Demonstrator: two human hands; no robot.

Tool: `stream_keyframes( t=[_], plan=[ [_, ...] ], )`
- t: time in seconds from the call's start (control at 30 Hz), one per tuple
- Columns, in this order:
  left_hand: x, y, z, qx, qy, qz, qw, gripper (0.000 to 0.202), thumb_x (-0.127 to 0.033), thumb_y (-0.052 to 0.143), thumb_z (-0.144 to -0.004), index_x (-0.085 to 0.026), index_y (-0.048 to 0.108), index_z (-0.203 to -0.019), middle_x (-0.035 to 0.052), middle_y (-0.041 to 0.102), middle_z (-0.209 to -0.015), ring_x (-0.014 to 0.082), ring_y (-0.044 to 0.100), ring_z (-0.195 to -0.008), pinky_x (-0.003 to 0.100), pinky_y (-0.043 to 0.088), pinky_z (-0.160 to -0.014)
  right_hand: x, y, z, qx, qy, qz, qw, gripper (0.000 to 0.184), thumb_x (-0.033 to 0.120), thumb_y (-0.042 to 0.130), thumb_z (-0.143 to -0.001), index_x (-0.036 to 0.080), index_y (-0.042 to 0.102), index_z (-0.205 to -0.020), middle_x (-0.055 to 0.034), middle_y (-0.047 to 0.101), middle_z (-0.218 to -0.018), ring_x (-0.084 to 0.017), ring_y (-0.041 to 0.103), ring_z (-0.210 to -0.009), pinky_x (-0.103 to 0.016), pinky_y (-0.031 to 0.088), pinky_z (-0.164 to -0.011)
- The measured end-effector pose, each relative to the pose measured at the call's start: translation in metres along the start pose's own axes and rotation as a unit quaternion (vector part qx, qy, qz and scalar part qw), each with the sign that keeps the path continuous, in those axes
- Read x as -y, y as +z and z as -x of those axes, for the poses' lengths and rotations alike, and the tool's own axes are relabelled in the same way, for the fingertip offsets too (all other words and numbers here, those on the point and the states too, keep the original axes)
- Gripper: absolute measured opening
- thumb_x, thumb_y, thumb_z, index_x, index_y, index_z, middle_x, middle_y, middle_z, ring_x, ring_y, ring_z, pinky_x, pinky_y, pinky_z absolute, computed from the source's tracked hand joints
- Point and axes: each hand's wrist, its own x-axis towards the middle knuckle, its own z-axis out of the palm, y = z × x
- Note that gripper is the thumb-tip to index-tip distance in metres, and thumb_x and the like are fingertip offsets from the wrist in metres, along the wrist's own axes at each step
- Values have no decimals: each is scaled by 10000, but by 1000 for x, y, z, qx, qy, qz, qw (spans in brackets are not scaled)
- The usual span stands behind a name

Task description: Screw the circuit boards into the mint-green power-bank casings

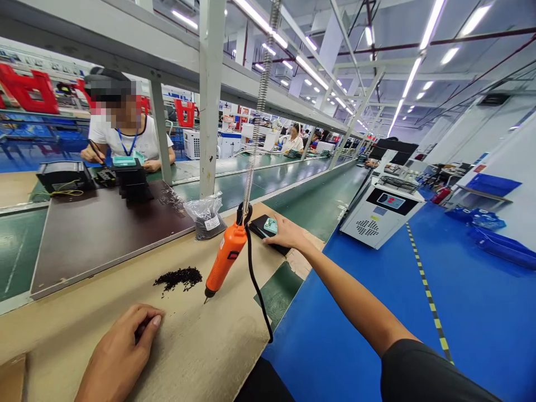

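My left hand [125, 349] rests on the tan work board, loosely curled with thumb and forefinger close together; nothing shows in it. A pile of small black screws [179, 278] lies just beyond its fingertips. My right hand [285, 232] reaches forward to a small light-green piece [271, 225], with thumb and fingers closed about it. That piece lies over a flat black part [260, 225] at the board's far right end. Between my hands an orange electric screwdriver [227, 255] hangs tilted from a coiled spring, its bit pointing down near the board.
A clear plastic bag of dark small parts [207, 220] stands beside the upright post [208, 100]. Across the bench a co-worker [125, 128] handles black parts by a brown board [113, 234]. A white machine [383, 209] stands on the blue floor at right. The screwdriver's black cable [256, 279] hangs down.
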Motion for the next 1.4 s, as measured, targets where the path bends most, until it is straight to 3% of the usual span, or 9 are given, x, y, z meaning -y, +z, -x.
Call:
stream_keyframes(
  t=[0.33,0.6,1.0,1.2,1.4],
  plan=[
    [14,-2,-3,25,30,-26,999,420,-603,515,-1016,-302,808,-1019,31,827,-1161,245,791,-962,318,629,-800,14,-4,0,5,21,86,996,620,525,757,-1047,197,584,-1543,-151,646,-1472,-335,671,-1294,-564,585,-1095],
    [-4,-5,-1,-3,13,-12,1000,445,-612,493,-967,-293,802,-948,45,827,-1097,269,787,-943,364,622,-807,13,0,-1,-12,-7,63,998,542,459,762,-1059,190,619,-1507,-145,654,-1474,-327,676,-1302,-555,595,-1098],
    [3,-5,-2,9,34,-27,999,414,-590,519,-995,-294,806,-972,35,830,-1101,250,784,-924,320,619,-774,2,-4,-8,4,-20,24,999,525,425,753,-1073,199,609,-1524,-144,638,-1502,-318,687,-1283,-543,618,-1074],
    [5,-6,-1,12,25,-28,999,417,-597,521,-996,-298,811,-983,31,827,-1104,245,780,-923,324,617,-785,5,-1,-7,-2,-37,18,999,578,428,769,-1057,209,584,-1559,-152,585,-1581,-348,635,-1373,-584,569,-1143],
    [7,-5,-2,25,21,-24,999,427,-609,519,-1006,-296,809,-1015,39,829,-1148,252,791,-978,323,622,-813,4,7,-2,-5,-33,22,999,718,509,781,-1031,216,512,-1628,-159,615,-1529,-359,636,-1365,-588,554,-1142]
  ],
)
